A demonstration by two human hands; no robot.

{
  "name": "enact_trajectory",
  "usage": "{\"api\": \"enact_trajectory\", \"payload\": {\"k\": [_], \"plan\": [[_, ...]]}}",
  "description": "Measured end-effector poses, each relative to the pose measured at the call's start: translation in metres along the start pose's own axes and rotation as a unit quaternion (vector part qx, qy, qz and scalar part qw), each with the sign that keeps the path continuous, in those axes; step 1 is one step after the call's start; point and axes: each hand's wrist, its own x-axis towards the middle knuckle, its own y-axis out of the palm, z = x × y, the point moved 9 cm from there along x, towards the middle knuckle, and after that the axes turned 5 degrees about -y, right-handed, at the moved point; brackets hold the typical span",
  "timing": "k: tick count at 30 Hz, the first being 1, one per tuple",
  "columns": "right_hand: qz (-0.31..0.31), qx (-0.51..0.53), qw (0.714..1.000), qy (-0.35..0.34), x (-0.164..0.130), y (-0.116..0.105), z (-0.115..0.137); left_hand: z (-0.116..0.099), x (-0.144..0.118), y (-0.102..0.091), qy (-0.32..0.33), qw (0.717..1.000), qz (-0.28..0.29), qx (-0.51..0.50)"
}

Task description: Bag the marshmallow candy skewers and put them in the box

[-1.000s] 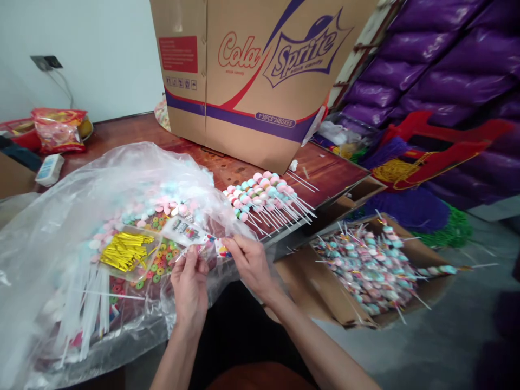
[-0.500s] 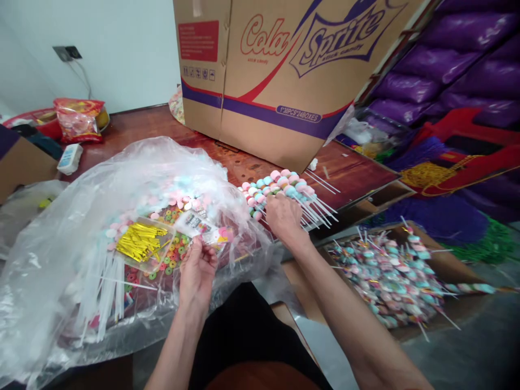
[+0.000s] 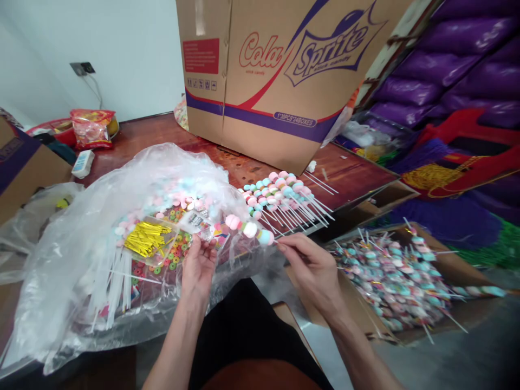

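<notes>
My right hand (image 3: 311, 265) pinches the bare stick end of a marshmallow skewer (image 3: 248, 229), held nearly level with its pink, white and blue pieces pointing left. My left hand (image 3: 199, 257) has its fingers curled and its thumb at the lower edge of a small clear printed bag (image 3: 197, 221), which it appears to hold. Beside that hand are a clear tray of yellow twist ties (image 3: 147, 238) and ring-shaped candies (image 3: 174, 254). More marshmallow skewers (image 3: 280, 192) lie in a row on the table, sticks toward me.
A large plastic bag (image 3: 60, 260) with loose marshmallows and white sticks (image 3: 117, 287) covers the table's left. A tall cardboard box (image 3: 264, 135) stands behind. Lower right, an open carton (image 3: 357, 314) holds many wrapped skewers. Purple packs (image 3: 447, 59) are stacked at the right.
My right hand has taken one skewer off the row and brought it toward me, left of the carton. The left hand stays by the printed bag. The view has shifted slightly.
</notes>
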Motion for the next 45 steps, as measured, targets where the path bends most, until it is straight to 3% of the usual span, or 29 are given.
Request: {"api": "enact_trajectory", "payload": {"k": [6,12,17,31,38,45], "plan": [[0.047,-0.048,0.997,-0.039,-0.008,-0.004,0.009,0.001,-0.001,0.0,0.027,0.999,0.042,0.013],[0.113,-0.087,0.99,-0.016,-0.011,-0.006,0.006,-0.011,-0.001,0.005,0.104,0.983,0.135,0.072],[0.129,-0.061,0.99,-0.002,-0.017,0.007,0.002,-0.008,-0.01,0.014,0.136,0.966,0.181,0.125],[0.174,-0.058,0.983,0.02,-0.032,0.036,-0.007,0.002,-0.014,0.007,0.166,0.959,0.161,0.164],[0.165,-0.082,0.983,0.003,-0.037,0.044,-0.005,0.017,-0.017,0.013,0.101,0.954,0.192,0.207],[0.102,-0.08,0.991,-0.031,-0.045,0.067,0.009,0.031,-0.021,0.013,0.078,0.955,0.194,0.21]]}}
